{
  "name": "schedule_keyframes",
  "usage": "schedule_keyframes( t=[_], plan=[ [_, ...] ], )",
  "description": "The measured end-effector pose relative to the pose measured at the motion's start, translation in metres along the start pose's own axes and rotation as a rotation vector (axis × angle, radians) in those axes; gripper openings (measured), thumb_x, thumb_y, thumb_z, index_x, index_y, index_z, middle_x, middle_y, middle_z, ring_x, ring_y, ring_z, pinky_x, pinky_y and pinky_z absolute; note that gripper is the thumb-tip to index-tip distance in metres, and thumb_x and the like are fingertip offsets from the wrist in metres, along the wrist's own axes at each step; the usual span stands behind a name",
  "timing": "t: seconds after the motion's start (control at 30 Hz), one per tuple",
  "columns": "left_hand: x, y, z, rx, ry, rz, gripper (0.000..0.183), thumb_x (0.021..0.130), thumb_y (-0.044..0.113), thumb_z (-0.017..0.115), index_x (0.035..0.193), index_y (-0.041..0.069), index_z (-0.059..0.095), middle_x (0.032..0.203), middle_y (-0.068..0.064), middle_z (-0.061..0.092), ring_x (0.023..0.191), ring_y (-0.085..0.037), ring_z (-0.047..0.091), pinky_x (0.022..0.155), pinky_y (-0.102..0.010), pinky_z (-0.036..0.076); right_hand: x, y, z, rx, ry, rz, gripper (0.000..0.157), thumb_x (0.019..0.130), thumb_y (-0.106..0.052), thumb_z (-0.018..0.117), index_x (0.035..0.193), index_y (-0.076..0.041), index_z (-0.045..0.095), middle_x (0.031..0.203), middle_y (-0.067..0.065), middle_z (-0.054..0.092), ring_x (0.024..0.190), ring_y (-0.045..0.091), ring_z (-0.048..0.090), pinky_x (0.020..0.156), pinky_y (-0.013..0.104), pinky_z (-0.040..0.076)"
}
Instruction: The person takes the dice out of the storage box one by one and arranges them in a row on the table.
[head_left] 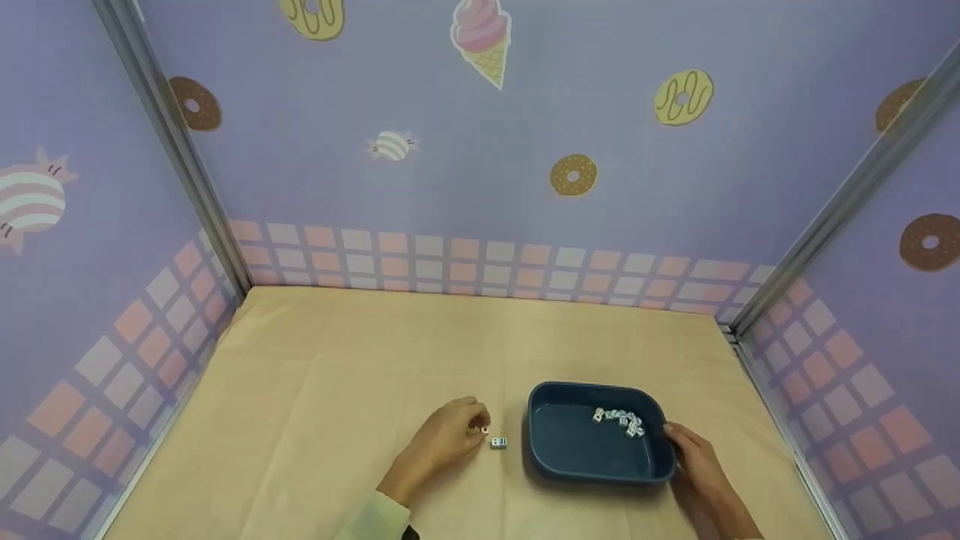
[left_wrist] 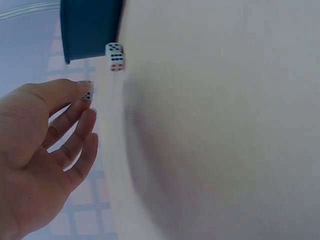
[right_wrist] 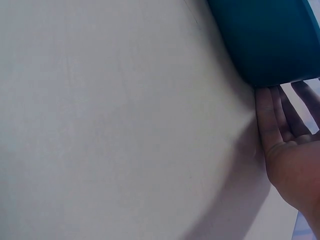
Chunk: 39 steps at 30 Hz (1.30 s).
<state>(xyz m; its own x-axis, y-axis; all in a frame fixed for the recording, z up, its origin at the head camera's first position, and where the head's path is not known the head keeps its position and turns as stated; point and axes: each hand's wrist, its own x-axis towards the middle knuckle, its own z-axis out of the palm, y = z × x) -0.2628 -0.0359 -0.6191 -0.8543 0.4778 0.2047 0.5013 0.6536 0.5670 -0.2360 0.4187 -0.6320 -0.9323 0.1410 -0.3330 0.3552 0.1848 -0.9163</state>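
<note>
Between the thumb and index fingertips, my left hand point(head_left: 448, 433) pinches a small white die point(left_wrist: 88, 92) with dark dots. Just to the right of that hand, two more dice point(head_left: 499, 443) sit side by side on the cloth, with blue and red dots showing in the left wrist view. A dark blue rectangular bin point(head_left: 589, 469) stands to their right, with several white dice point(head_left: 622, 420) clustered inside toward its far right. My right hand point(head_left: 699, 459) touches the bin's right outer side, its fingers nearly straight against the wall and the thumb by the rim.
A pale yellow cloth point(head_left: 360, 360) covers the table. Purple panels point(head_left: 480, 195) with sweets and a checked band enclose the back and both sides, joined by grey metal posts point(head_left: 176, 150) at the corners.
</note>
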Motion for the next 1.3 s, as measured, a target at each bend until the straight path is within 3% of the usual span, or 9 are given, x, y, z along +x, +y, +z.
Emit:
schedule_keyframes(
  t=[0.4, 0.63, 0.93, 1.0, 1.2, 1.3],
  plan=[
    [-0.004, -0.011, 0.017, -0.077, -0.034, 0.009, 0.011, 0.092, 0.004, 0.079, 0.097, 0.013, 0.074, 0.095, 0.003, 0.069, 0.087, -0.014, 0.065, 0.077, -0.029, 0.056, -0.002, 0.0, -0.001, -0.002, 0.0, -0.034, 0.06, 0.115, -0.03, 0.044, 0.156, 0.012, 0.037, 0.165, 0.031, 0.03, 0.157, 0.042, 0.023, 0.128, 0.053, 0.019],
    [-0.003, -0.012, 0.018, -0.062, -0.015, 0.012, 0.014, 0.09, 0.002, 0.078, 0.095, 0.014, 0.074, 0.093, 0.004, 0.068, 0.086, -0.013, 0.063, 0.077, -0.031, 0.055, -0.002, 0.0, 0.001, -0.002, 0.014, -0.036, 0.06, 0.114, -0.031, 0.047, 0.156, 0.012, 0.04, 0.164, 0.031, 0.032, 0.156, 0.043, 0.027, 0.127, 0.053, 0.022],
    [0.001, -0.011, 0.017, -0.072, -0.046, -0.004, 0.015, 0.092, 0.003, 0.076, 0.102, 0.014, 0.074, 0.097, 0.004, 0.068, 0.09, -0.012, 0.063, 0.081, -0.032, 0.056, 0.002, 0.0, 0.0, -0.011, 0.0, -0.043, 0.06, 0.116, -0.029, 0.043, 0.156, 0.015, 0.035, 0.166, 0.033, 0.027, 0.157, 0.044, 0.019, 0.128, 0.053, 0.018],
    [0.001, -0.011, 0.014, -0.075, -0.064, 0.001, 0.016, 0.091, 0.003, 0.076, 0.103, 0.012, 0.074, 0.098, 0.003, 0.068, 0.091, -0.013, 0.063, 0.082, -0.033, 0.056, 0.002, -0.001, 0.001, -0.007, 0.004, -0.036, 0.061, 0.115, -0.03, 0.044, 0.157, 0.014, 0.034, 0.166, 0.033, 0.027, 0.157, 0.045, 0.02, 0.128, 0.053, 0.018],
    [0.006, 0.007, -0.007, -0.097, -0.23, -0.048, 0.035, 0.093, 0.021, 0.082, 0.123, 0.007, 0.071, 0.115, -0.001, 0.067, 0.108, -0.02, 0.065, 0.095, -0.039, 0.056, -0.001, 0.0, 0.0, 0.014, -0.009, -0.013, 0.064, 0.115, -0.032, 0.045, 0.158, 0.013, 0.032, 0.166, 0.033, 0.026, 0.157, 0.044, 0.02, 0.127, 0.053, 0.02],
    [0.017, 0.026, -0.018, -0.099, -0.229, -0.042, 0.043, 0.096, 0.029, 0.08, 0.13, 0.006, 0.069, 0.122, -0.003, 0.066, 0.116, -0.024, 0.064, 0.099, -0.04, 0.055, -0.002, 0.0, -0.003, 0.003, -0.018, 0.002, 0.065, 0.115, -0.034, 0.044, 0.159, 0.012, 0.031, 0.168, 0.032, 0.024, 0.158, 0.044, 0.018, 0.128, 0.053, 0.019]
  ],
)
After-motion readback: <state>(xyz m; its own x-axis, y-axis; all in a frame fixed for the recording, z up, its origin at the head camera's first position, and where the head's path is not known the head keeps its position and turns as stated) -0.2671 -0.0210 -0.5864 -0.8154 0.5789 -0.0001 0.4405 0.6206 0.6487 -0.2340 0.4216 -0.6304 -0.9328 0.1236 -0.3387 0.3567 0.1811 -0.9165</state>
